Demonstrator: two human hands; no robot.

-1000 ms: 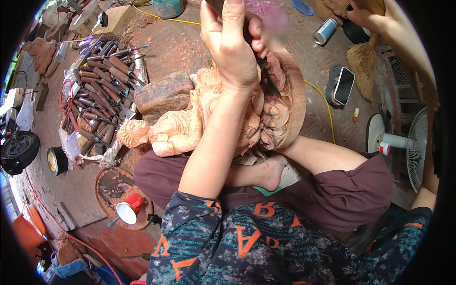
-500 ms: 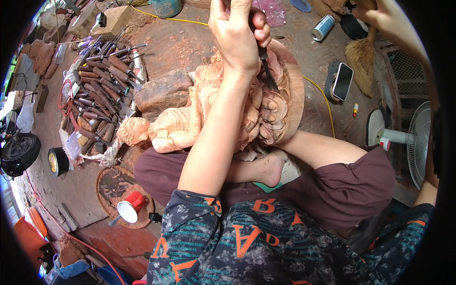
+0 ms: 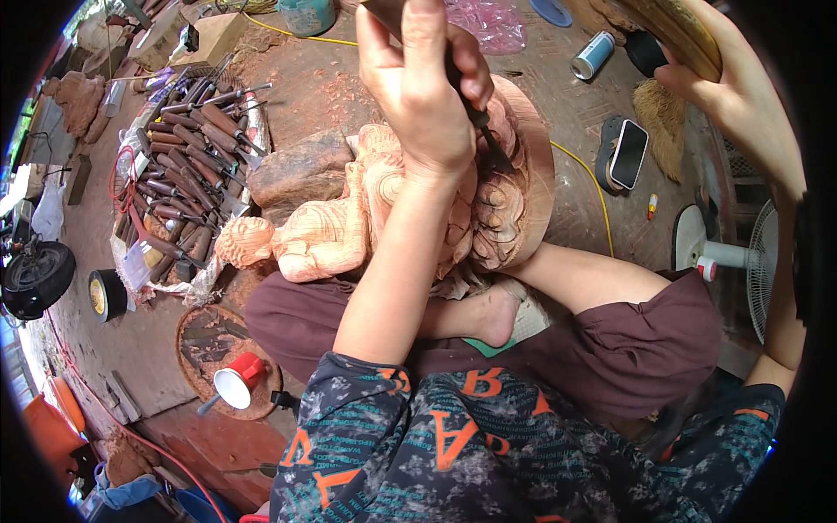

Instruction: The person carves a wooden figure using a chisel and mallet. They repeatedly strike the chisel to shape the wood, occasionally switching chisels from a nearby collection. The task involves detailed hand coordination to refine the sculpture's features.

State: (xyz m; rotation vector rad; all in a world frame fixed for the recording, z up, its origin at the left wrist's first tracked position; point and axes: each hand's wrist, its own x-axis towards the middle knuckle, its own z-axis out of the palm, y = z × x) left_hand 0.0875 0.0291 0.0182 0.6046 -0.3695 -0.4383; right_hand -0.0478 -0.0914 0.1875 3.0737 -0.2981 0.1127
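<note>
A carved wooden figure (image 3: 321,234) lies on its side across my crossed legs, its head to the left and its round base (image 3: 534,179) to the right. My left hand (image 3: 423,109) is wrapped round the dark handle of a chisel (image 3: 495,150), whose blade slants down onto the carved petals near the base. Up at the right, my right hand (image 3: 741,96) grips a wooden mallet (image 3: 684,39), raised apart from the chisel. The mallet's far end runs out of the picture. My left forearm hides part of the figure's middle.
Many wood-handled chisels (image 3: 179,166) are heaped on a cloth at the left. A wood block (image 3: 298,174) lies behind the figure. Nearer me is a red cup (image 3: 240,381). To the right are a phone (image 3: 629,154), a spray can (image 3: 594,55), a broom (image 3: 659,122) and a fan (image 3: 764,270).
My right hand has shifted so that more of the mallet shows. My left hand has moved slightly left and down, with the chisel still on the carving near the base.
</note>
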